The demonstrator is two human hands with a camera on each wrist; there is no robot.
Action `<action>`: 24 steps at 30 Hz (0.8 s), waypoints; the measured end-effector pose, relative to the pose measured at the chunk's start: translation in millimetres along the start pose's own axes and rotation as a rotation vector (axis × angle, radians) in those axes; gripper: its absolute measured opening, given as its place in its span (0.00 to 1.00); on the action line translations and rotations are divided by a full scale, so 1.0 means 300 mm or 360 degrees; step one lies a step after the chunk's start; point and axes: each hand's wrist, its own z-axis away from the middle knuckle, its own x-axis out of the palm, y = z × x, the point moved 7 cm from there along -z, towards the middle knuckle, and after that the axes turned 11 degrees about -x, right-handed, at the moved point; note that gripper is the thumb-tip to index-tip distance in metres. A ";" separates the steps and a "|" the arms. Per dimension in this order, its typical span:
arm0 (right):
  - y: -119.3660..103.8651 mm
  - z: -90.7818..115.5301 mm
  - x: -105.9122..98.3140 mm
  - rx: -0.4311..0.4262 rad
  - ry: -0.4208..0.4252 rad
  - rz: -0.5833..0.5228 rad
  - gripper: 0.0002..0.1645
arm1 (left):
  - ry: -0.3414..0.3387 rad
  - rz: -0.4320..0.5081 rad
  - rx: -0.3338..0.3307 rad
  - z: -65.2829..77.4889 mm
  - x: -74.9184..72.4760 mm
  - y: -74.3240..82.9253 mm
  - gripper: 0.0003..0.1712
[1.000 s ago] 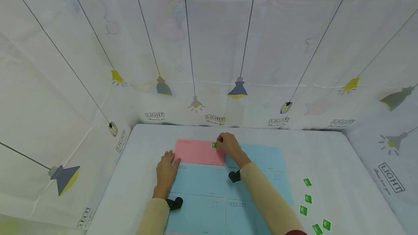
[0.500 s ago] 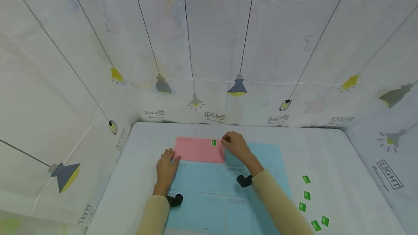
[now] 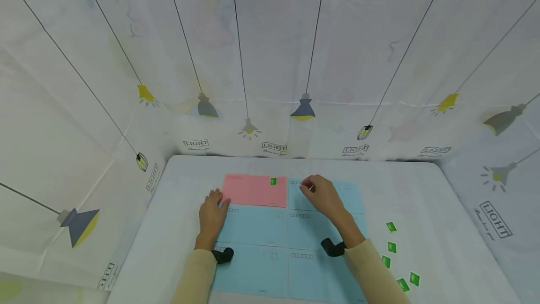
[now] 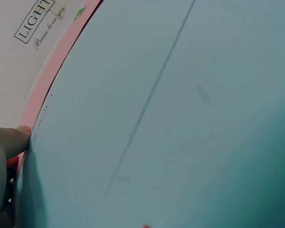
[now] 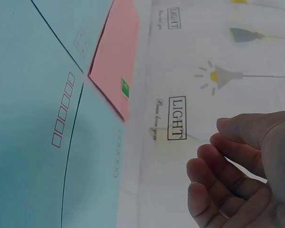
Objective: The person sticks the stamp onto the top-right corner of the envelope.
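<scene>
A pink envelope (image 3: pixel 249 192) lies at the back left of a block of blue envelopes (image 3: pixel 253 269). One green stamp (image 3: pixel 273 181) sits in its upper right corner. My left hand (image 3: pixel 211 215) rests at the envelope's left edge, fingers spread. In the left wrist view its thumb (image 4: pixel 12 141) presses by the pink strip. My right hand (image 3: pixel 326 196) is over the back right blue envelope, right of the pink one. From the right wrist view, the fingers of this hand (image 5: pixel 242 166) are loosely curled, thumb near the index finger, with nothing visible between them.
Several loose green stamps (image 3: pixel 392 247) lie on the white table (image 3: pixel 438 243) right of the envelopes. A white sheet printed with lamps (image 3: pixel 358 50) surrounds the table at the back and sides. Each wrist wears a black camera mount (image 3: pixel 333 247).
My right hand has left the stamp on the pink envelope and moved right, over the blue envelope. My left hand stays at the pink envelope's left edge. The view has shifted slightly.
</scene>
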 end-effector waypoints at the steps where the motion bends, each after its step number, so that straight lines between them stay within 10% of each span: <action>1: 0.000 0.016 -0.013 -0.0005 0.0015 -0.0003 0.10 | 0.0000 -0.0001 0.0000 0.001 0.001 -0.001 0.28; 24: 0.209 0.407 -0.293 0.0258 0.0350 0.0086 0.14 | -0.0030 -0.0012 0.0016 0.000 0.000 -0.004 0.28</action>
